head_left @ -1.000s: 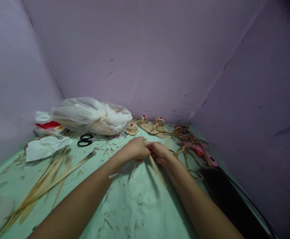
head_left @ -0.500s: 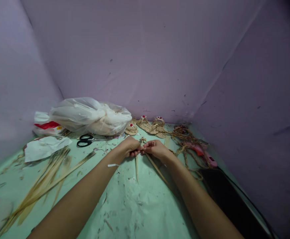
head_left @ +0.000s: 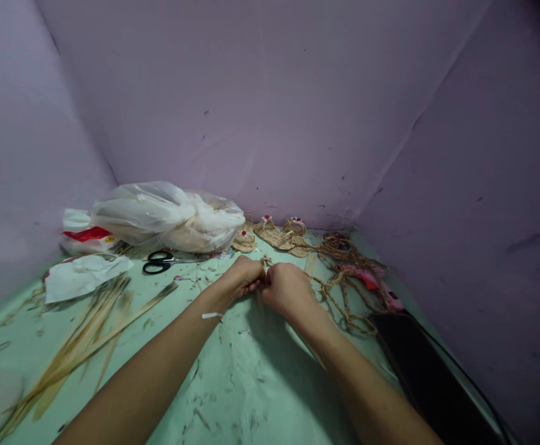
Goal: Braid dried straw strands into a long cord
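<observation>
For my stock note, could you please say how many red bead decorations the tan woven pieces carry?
3 visible: the left bead decoration, beside the translucent white plastic bag; the middle one; the right one, nearest the brown twisted rope. Others may be hidden.
</observation>
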The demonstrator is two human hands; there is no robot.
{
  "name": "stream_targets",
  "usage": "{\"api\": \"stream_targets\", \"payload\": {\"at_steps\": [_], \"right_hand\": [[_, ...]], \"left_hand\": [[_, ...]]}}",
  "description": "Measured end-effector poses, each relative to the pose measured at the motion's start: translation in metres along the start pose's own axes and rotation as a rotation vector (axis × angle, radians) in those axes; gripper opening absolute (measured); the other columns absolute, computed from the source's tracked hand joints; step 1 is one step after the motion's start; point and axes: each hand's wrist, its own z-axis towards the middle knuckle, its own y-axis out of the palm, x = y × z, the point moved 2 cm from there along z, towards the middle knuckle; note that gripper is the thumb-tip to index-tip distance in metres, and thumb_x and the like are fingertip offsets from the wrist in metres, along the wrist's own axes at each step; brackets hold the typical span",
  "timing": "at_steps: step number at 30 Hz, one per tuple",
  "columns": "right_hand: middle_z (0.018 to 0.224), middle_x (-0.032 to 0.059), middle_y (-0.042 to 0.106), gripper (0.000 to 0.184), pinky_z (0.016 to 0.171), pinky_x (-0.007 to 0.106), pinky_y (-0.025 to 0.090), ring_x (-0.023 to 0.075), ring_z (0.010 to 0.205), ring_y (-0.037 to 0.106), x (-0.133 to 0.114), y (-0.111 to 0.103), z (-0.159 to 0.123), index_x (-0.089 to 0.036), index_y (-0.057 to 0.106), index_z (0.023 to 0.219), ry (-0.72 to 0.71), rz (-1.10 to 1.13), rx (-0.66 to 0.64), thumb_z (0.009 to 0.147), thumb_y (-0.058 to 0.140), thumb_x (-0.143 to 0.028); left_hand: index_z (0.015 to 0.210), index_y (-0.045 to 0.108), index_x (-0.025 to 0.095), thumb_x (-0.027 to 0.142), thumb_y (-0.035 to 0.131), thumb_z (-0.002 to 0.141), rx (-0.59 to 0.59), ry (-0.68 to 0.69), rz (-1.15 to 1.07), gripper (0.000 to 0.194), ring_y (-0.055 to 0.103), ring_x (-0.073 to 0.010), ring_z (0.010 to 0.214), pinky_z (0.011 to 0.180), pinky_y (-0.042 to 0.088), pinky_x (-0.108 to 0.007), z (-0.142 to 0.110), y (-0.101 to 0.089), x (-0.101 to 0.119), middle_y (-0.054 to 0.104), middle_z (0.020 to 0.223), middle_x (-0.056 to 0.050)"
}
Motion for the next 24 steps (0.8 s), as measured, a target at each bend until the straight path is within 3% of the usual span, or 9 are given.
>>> {"api": "stream_targets", "payload": {"at_steps": [3, 6, 8, 11, 15, 20, 24], "right_hand": [[0.067, 0.0149, 0.064, 0.009, 0.058, 0.027, 0.035, 0.0224, 0.069, 0.059, -0.005, 0.003, -0.004, -0.015, 0.067, 0.064, -0.038, 0.075, 0.014, 0.061, 0.059, -0.018], [0.060, 0.0109, 0.063, 0.008, 0.052, 0.025, 0.033, 0.0188, 0.061, 0.057, -0.003, 0.001, -0.003, -0.016, 0.067, 0.060, -0.092, 0.124, -0.079, 0.060, 0.059, -0.016], [0.054, 0.0070, 0.061, 0.008, 0.048, 0.023, 0.031, 0.0158, 0.054, 0.054, 0.008, -0.002, 0.004, -0.016, 0.066, 0.057, -0.108, 0.178, -0.155, 0.059, 0.059, -0.018], [0.050, 0.0048, 0.060, 0.011, 0.044, 0.021, 0.031, 0.0130, 0.048, 0.052, 0.037, -0.005, 0.021, -0.015, 0.066, 0.058, -0.002, 0.360, -0.183, 0.061, 0.057, -0.020], [0.052, 0.0051, 0.062, 0.013, 0.043, 0.019, 0.034, 0.0104, 0.044, 0.052, 0.063, -0.014, 0.034, -0.012, 0.064, 0.060, 0.129, 0.582, 0.002, 0.063, 0.056, -0.022], [0.054, 0.0041, 0.062, 0.013, 0.041, 0.018, 0.036, 0.0088, 0.042, 0.051, 0.041, -0.030, 0.027, -0.011, 0.062, 0.065, 0.101, 0.720, 0.090, 0.065, 0.058, -0.024], [0.053, 0.0030, 0.060, 0.011, 0.038, 0.017, 0.036, 0.0078, 0.041, 0.049, 0.024, -0.033, 0.024, -0.012, 0.060, 0.064, 0.150, 0.802, 0.104, 0.064, 0.060, -0.023]], "left_hand": [[0.038, 0.038, 0.015, 0.011, 0.048, 0.054, -0.032, -0.012, -0.003, 0.019, 0.029, -0.0051, 0.026, 0.032, 0.017, -0.018, -0.002, -0.004, -0.001, 0.036, 0.029, 0.002], [0.041, 0.042, 0.013, 0.009, 0.049, 0.051, -0.067, 0.033, -0.042, 0.013, 0.031, -0.0041, 0.028, 0.032, 0.016, -0.017, -0.002, -0.009, -0.003, 0.038, 0.031, 0.003], [0.045, 0.046, 0.012, 0.011, 0.051, 0.052, -0.109, 0.061, -0.080, 0.009, 0.029, -0.0031, 0.028, 0.032, 0.014, -0.017, -0.002, -0.012, -0.005, 0.038, 0.033, 0.004], [0.050, 0.050, 0.012, 0.015, 0.053, 0.054, -0.144, 0.099, -0.080, 0.006, 0.025, -0.0032, 0.028, 0.032, 0.012, -0.017, -0.002, -0.013, -0.008, 0.035, 0.032, 0.006], [0.048, 0.050, 0.013, 0.012, 0.050, 0.055, -0.091, 0.148, -0.039, 0.007, 0.025, -0.0042, 0.028, 0.032, 0.014, -0.018, -0.006, -0.009, -0.007, 0.032, 0.031, 0.006], [0.043, 0.046, 0.013, 0.007, 0.049, 0.054, -0.024, 0.133, -0.003, 0.012, 0.025, -0.0047, 0.030, 0.033, 0.016, -0.018, -0.015, -0.006, -0.003, 0.030, 0.029, 0.005], [0.043, 0.045, 0.013, 0.007, 0.051, 0.053, -0.044, 0.120, -0.034, 0.013, 0.026, -0.0052, 0.030, 0.033, 0.017, -0.018, -0.013, -0.009, -0.004, 0.031, 0.029, 0.005]]}}
